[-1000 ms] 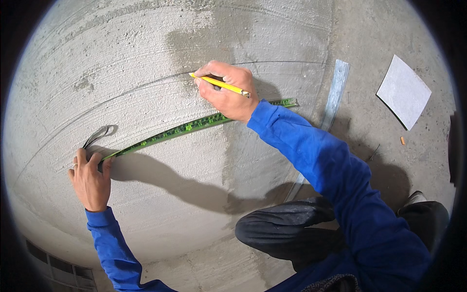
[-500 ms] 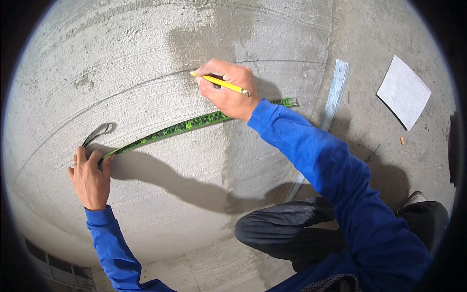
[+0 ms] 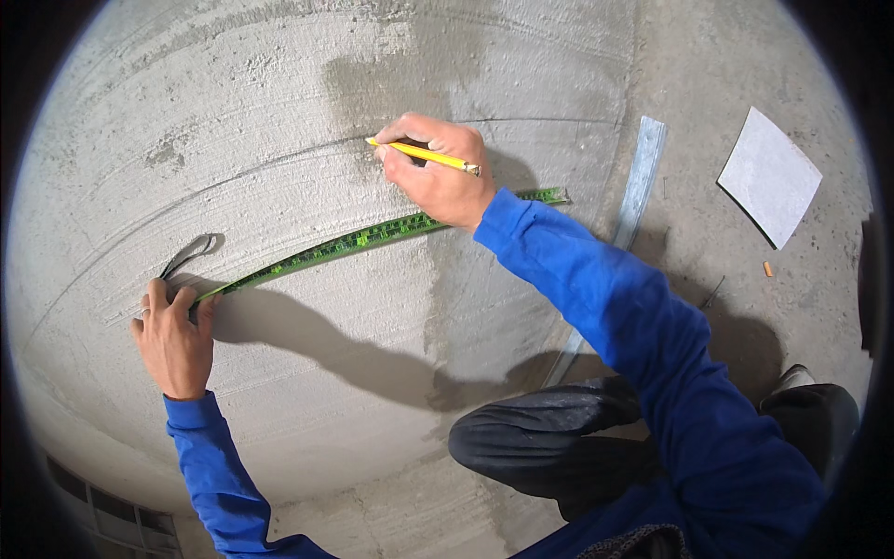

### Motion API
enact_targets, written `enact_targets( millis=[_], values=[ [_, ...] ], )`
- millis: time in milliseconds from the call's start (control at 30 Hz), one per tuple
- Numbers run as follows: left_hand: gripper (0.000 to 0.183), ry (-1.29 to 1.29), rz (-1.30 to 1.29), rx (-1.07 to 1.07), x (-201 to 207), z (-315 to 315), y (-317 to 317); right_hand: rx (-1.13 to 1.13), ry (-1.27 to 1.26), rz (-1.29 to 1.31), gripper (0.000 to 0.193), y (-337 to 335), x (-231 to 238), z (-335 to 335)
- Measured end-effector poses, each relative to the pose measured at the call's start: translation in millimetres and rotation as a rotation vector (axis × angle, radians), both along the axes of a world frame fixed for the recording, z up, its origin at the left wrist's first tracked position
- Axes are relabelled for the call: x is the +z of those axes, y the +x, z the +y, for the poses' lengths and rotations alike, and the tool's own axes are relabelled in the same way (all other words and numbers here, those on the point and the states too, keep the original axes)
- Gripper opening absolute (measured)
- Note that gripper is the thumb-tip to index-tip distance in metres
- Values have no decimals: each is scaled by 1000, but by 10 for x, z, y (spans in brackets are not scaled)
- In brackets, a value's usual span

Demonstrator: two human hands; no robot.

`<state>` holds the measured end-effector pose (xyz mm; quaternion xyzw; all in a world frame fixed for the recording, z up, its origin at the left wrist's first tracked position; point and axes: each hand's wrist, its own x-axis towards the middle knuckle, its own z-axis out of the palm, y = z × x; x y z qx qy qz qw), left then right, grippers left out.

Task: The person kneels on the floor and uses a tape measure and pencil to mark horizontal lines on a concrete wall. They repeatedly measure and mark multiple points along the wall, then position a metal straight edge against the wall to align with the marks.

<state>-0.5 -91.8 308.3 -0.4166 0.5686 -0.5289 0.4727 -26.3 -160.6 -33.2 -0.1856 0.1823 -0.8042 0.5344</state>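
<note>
My right hand (image 3: 441, 174) is closed round a yellow pencil (image 3: 430, 156), its tip touching or close to a dark curved line (image 3: 279, 164) on the rough grey plastered surface (image 3: 317, 391). Lower down, a green tape measure blade (image 3: 349, 243) lies extended across the surface, its far end past my right wrist. My left hand (image 3: 175, 340) grips the blade's left end; fingers hide whatever tape case is there. A dark strap loop (image 3: 191, 252) sticks out above those fingers.
A long metal strip (image 3: 643, 182) lies along the concrete floor (image 3: 708, 56) at right. Farther right are a pale square sheet (image 3: 771, 177) and a small orange-brown stub (image 3: 768, 269). My bent knee (image 3: 494, 438) sits low, near the surface.
</note>
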Motion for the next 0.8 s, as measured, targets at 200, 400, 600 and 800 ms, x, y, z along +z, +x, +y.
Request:
enact_targets(
  millis=[200,400,600,800],
  values=[
    [26,7,17,-16,18,-19,51,-61,38,110,11,-77,26,100],
    [26,20,32,-42,8,-8,-37,-298,-135,160,13,-362,226,938],
    [26,27,188,62,-381,40,-339,-173,-245,242,17,-560,273,1548],
    [26,15,241,190,-778,30,-561,-109,54,167,19,-612,-120,1574]
  ],
)
